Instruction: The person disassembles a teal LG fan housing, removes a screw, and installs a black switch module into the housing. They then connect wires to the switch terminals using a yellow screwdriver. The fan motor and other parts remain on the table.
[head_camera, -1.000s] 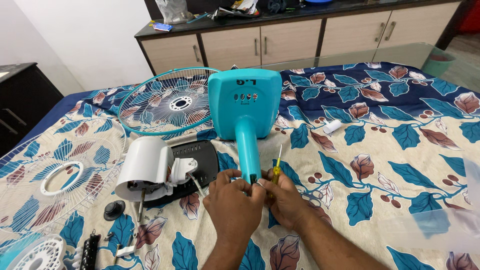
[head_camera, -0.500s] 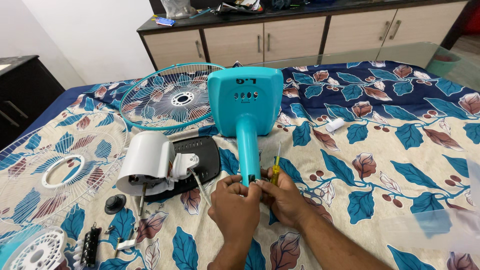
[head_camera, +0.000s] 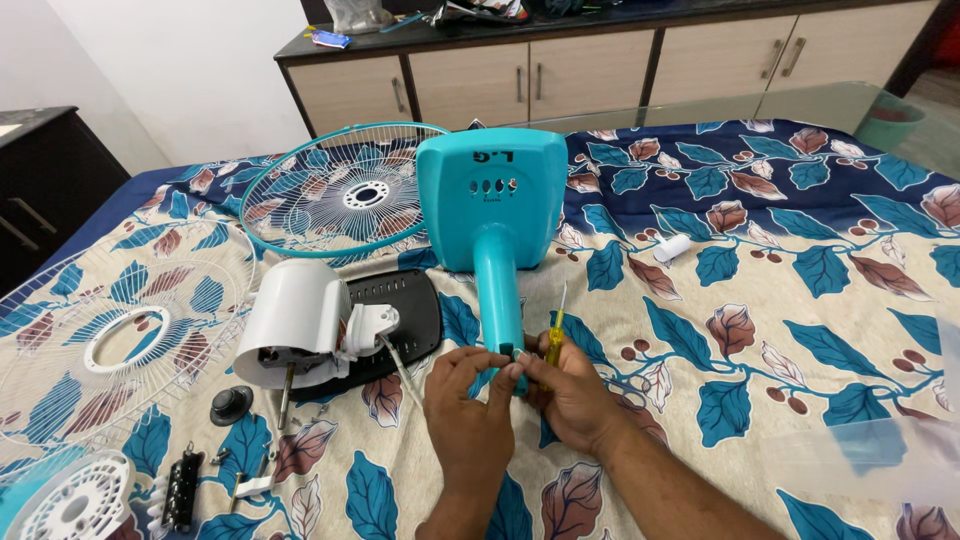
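Note:
A teal fan stand (head_camera: 493, 215) lies on a floral bedsheet, its square base tipped up at the far end and its neck pointing toward me. My left hand (head_camera: 468, 400) and my right hand (head_camera: 572, 392) meet at the near end of the neck, fingers pinching there. A yellow-handled screwdriver (head_camera: 555, 335) is gripped in my right hand, its tip pointing up and away. To the left, the white motor housing (head_camera: 295, 325) rests on a black plate (head_camera: 405, 315), and its white cord runs toward my left hand.
A teal-rimmed wire fan guard (head_camera: 345, 190) lies behind the motor, a white wire guard (head_camera: 110, 330) at the left. A black knob (head_camera: 231, 404), a black switch block (head_camera: 180, 490) and small parts sit at lower left. Wooden cabinets (head_camera: 600, 75) stand beyond the bed.
The view has shifted slightly closer and lower. Both hands stay at the end of the teal neck with the screwdriver, fingers adjusting only a little.

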